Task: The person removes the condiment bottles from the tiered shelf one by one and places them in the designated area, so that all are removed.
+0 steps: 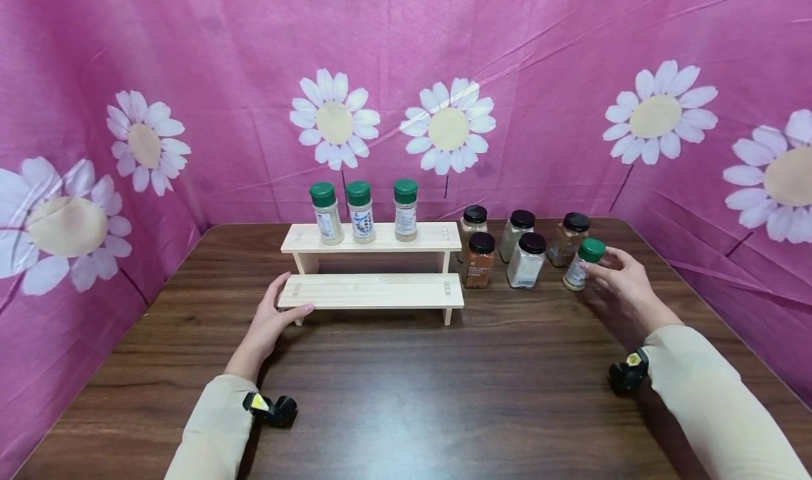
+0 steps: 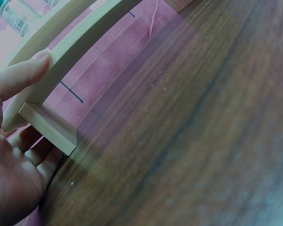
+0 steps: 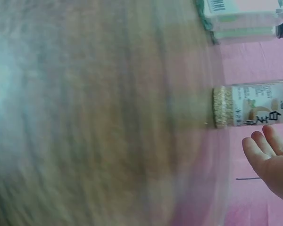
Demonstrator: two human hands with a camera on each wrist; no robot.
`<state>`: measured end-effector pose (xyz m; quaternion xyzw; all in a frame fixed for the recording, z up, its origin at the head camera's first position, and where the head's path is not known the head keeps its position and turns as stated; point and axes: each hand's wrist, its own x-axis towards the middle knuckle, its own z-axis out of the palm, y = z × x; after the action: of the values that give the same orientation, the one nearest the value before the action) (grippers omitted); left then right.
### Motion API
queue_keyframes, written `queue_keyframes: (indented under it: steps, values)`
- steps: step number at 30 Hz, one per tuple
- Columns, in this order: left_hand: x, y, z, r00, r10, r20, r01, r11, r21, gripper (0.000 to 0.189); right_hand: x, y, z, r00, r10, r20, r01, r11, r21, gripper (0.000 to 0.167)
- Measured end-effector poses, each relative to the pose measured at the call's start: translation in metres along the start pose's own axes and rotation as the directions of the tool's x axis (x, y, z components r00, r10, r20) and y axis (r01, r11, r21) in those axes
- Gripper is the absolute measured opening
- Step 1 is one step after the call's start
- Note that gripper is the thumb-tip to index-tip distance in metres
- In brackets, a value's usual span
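A two-tier wooden spice rack stands on the table. My left hand grips the left end of its lower shelf. In the left wrist view the thumb lies on the shelf's front edge and the fingers reach behind the leg. Far right, a green-capped spice bottle with pale grains stands upright. My right hand is at this bottle's right side, fingers loosely extended. In the right wrist view its fingers are beside the label; whether they touch the glass I cannot tell.
Three green-capped bottles stand on the rack's upper shelf. Right of the rack are several black-capped jars, among them a red-brown one and a white one. Behind the wooden table hangs a pink daisy cloth.
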<state>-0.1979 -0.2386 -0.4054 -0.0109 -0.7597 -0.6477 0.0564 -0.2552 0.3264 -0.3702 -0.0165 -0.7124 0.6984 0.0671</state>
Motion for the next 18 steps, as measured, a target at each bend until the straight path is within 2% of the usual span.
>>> queue_keyframes:
  steps: [2, 3, 7, 11, 18]
  values:
    - [0.002, 0.001, 0.000, 0.999, -0.039, 0.003, 0.039, 0.999, 0.010, 0.085, 0.000, -0.004, -0.001, 1.000, -0.025, -0.001, 0.025, 0.992, -0.127, 0.037]
    - [0.002, 0.002, 0.000, 0.999, -0.053, 0.002, 0.053, 0.999, 0.010, 0.084, 0.000, -0.007, -0.002, 0.999, -0.039, -0.002, 0.038, 0.977, -0.209, 0.038]
    - [0.002, 0.004, 0.001, 0.997, -0.083, 0.002, 0.083, 0.997, 0.005, 0.083, 0.000, -0.018, -0.004, 0.997, -0.078, 0.006, 0.073, 0.894, -0.442, 0.060]
    - [0.002, 0.004, 0.001, 0.997, -0.080, 0.002, 0.080, 0.997, 0.000, 0.082, 0.001, -0.029, -0.006, 0.997, -0.079, 0.014, 0.076, 0.865, -0.496, 0.068]
    - [0.001, 0.004, 0.000, 0.997, -0.075, -0.002, 0.075, 0.997, 0.008, 0.083, 0.003, -0.049, -0.004, 0.992, -0.126, 0.031, 0.126, 0.886, -0.446, 0.061]
